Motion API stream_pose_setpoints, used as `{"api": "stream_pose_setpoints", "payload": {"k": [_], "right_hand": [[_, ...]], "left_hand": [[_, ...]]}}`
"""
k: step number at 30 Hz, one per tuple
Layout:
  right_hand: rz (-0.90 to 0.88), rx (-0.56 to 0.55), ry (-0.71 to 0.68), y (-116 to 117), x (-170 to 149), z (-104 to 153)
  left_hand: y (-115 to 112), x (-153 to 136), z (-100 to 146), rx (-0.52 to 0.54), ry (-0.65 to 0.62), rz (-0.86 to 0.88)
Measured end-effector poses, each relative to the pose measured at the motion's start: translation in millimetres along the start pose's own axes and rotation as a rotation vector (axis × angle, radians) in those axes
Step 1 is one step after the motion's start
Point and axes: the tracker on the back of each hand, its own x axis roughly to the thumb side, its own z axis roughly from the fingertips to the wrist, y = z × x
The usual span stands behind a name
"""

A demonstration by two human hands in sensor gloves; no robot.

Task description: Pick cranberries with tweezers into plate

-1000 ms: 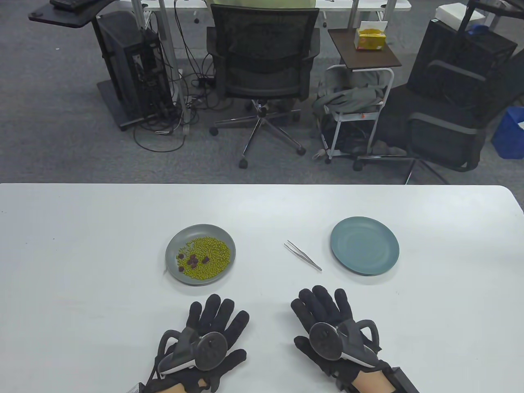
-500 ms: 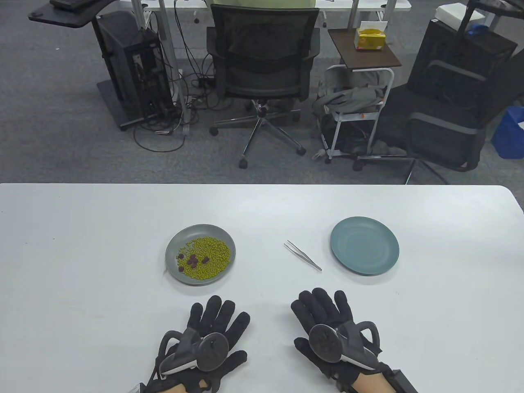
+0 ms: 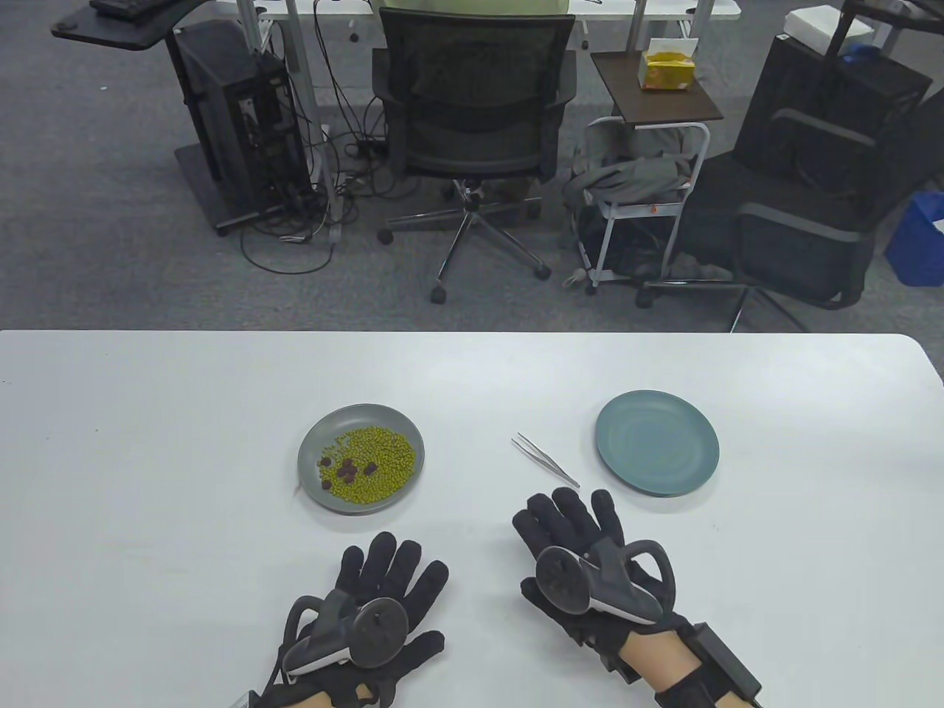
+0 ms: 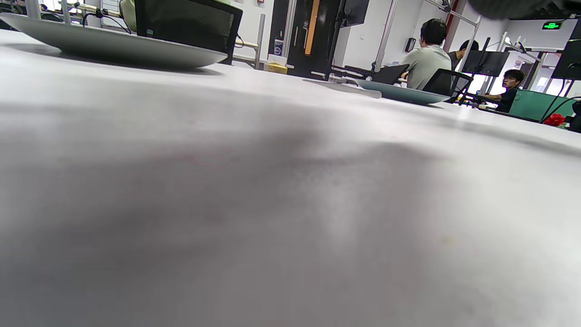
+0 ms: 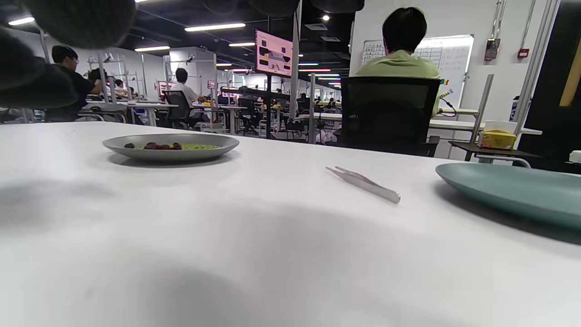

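The slim silver metal tweezers (image 3: 546,460) lay loose on the white table (image 3: 147,442), between the round grey plate (image 3: 313,442) of green beans (image 3: 380,461) and the round, bare teal plate (image 3: 656,442). The dark red cranberries (image 3: 345,469) sat in a small cluster on the grey plate's left part, among the beans. The black-gloved right hand (image 3: 571,549) hung near the joined handle end of the tweezers with its fingers spread and apart, gripping nothing. The black-gloved left hand (image 3: 380,597) rested flat near the table's front edge, fingers splayed, also empty.

The step in hand appeared to be picking up the tweezers. To do it well, the right hand would probably want to come down over the rear half of the tool, pinch it between thumb and forefinger, and leave the pointed tips facing toward the grey plate. As the tweezers lay flat and thin, a fingertip might have to tip one edge up first; pressing too hard could skid them across the smooth surface.

Compared with half a second before, the right hand had moved forward and slightly left, toward the tweezers, showing more wrist and strap. The left hand, both plates and the tweezers were unchanged.
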Motion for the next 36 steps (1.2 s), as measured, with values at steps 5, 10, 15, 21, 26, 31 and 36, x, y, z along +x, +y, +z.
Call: {"api": "stream_pose_setpoints", "payload": {"k": [5,10,15,21,26,31,36], "right_hand": [[0.093,0.014,0.109,-9,-13,-56],[0.120,0.133,0.301,16,-40,-116],[0.172,0.225,0.439,51,-52,-148],[0.294,0.279,0.481,73,-50,-165],[0.260,0.256,0.496,71,-48,-169],[0.296,0.193,0.462,71,-37,-173],[0.318,0.150,0.395,68,-28,-159]], "left_hand": [[-3,1,-1,-0.019,-0.003,0.008],[-3,0,-1,-0.024,-0.001,0.012],[-3,1,-1,-0.024,-0.008,0.013],[-3,2,-1,-0.028,-0.013,0.010],[-4,3,-1,-0.032,-0.015,0.010],[-3,2,-1,-0.035,-0.007,0.013],[0,0,0,-0.019,0.000,0.032]]}}
